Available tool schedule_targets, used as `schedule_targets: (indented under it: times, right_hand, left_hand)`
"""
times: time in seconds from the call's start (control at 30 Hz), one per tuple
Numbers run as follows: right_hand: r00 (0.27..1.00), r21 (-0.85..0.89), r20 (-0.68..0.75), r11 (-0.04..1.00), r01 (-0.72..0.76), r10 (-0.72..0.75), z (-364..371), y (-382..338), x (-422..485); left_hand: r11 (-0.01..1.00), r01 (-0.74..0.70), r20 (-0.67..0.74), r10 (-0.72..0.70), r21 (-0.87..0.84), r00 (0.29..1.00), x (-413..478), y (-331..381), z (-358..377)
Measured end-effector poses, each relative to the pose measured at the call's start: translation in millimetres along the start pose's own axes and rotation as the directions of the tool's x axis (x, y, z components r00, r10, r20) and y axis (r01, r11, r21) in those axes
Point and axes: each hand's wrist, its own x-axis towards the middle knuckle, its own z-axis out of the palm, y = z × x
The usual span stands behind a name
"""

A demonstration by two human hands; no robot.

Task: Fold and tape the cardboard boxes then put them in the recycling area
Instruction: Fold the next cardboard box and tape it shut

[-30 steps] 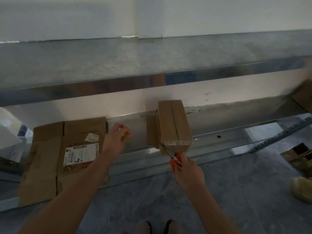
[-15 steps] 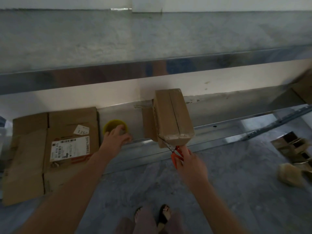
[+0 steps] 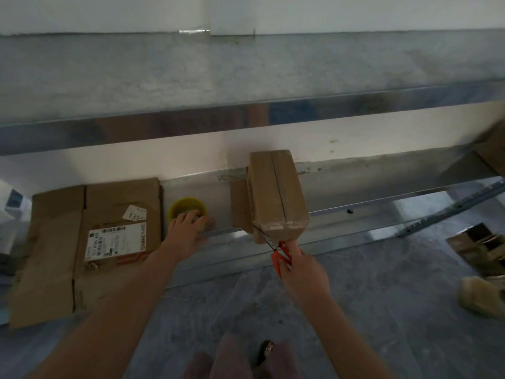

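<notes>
Fingers (image 3: 294,247) of the right hand (image 3: 304,272) curl round orange-handled scissors (image 3: 274,246), blades touching the near lower corner of the closed cardboard box (image 3: 276,195) on a metal shelf (image 3: 355,187); the box's flaps meet along a seam, no tape discernible in the dim light, so taping and the carry to recycling appear left; the left hand (image 3: 188,232) lies over the near rim of a yellow tape roll (image 3: 185,207), grip uncertain; flattened cardboard (image 3: 109,228) lies just beside the roll.
</notes>
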Motion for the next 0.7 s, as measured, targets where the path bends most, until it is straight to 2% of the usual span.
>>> schedule_targets:
  times: [0.13,0.2,0.23,0.3,0.4,0.53,0.6,0.7]
  right_hand:
    - [1.0,0.012,0.013,1.0,0.005,-0.006,-4,-1,-1]
    - [1.0,0.011,0.018,1.0,0.014,-0.014,-5,-3,0]
    - [1.0,0.011,0.022,1.0,0.018,-0.018,-6,-3,0]
    - [1.0,0.017,0.018,1.0,0.02,-0.02,-7,-4,-1]
    - [1.0,0.028,0.0,0.999,0.02,-0.02,-6,-4,-2]
    - [1.0,0.033,-0.005,0.999,0.013,-0.013,-6,-3,-2]
    - [1.0,0.033,-0.003,0.999,0.008,-0.007,-6,-3,-1]
    - [1.0,0.03,-0.016,0.999,0.016,-0.016,-5,-4,-1]
  left_hand:
    - [0.992,-0.022,-0.046,0.016,-0.123,0.999,2,3,-3]
    - [0.969,-0.048,-0.083,0.028,-0.243,0.996,2,5,0]
    - [0.93,0.002,-0.068,-0.029,-0.367,0.997,1,8,0]
    - [0.788,0.151,0.008,-0.182,-0.596,0.983,2,13,-5]
    - [0.59,0.252,0.13,-0.241,-0.767,0.962,8,14,-10]
    - [0.49,0.306,0.211,-0.241,-0.816,0.947,8,13,-17]
    - [0.478,0.336,0.252,-0.233,-0.812,0.939,8,12,-18]
    - [0.518,0.331,0.253,-0.217,-0.789,0.943,10,12,-19]
